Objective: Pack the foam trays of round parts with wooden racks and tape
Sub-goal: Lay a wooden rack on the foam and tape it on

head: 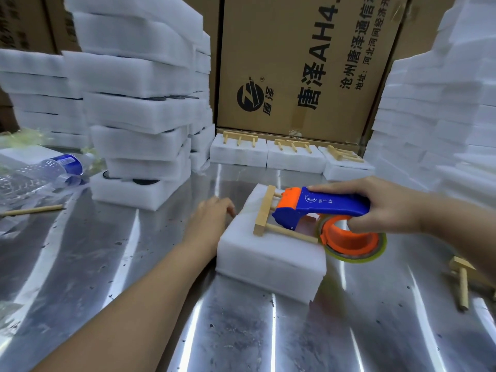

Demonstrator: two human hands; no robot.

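1. White foam tray [268,261] sits mid-frame on the counter [120,264], wooden rack [264,210] on top.
2. My right hand [386,208] grips the tape dispenser [322,208] over the rack.
3. My left hand [212,221] touches the tray's left edge; grip unclear, blurred.

One head-worn camera looks forward and steeply down across the steel tabletop [134,264]. It sits close above the foam tray [268,264], which lies just right of the picture's middle. Beyond the tray the wide lens reaches the cardboard box [295,63]. The left foam stack [139,111] and the right foam stack [442,116] flank the tray, leaning outward at the frame's edges.
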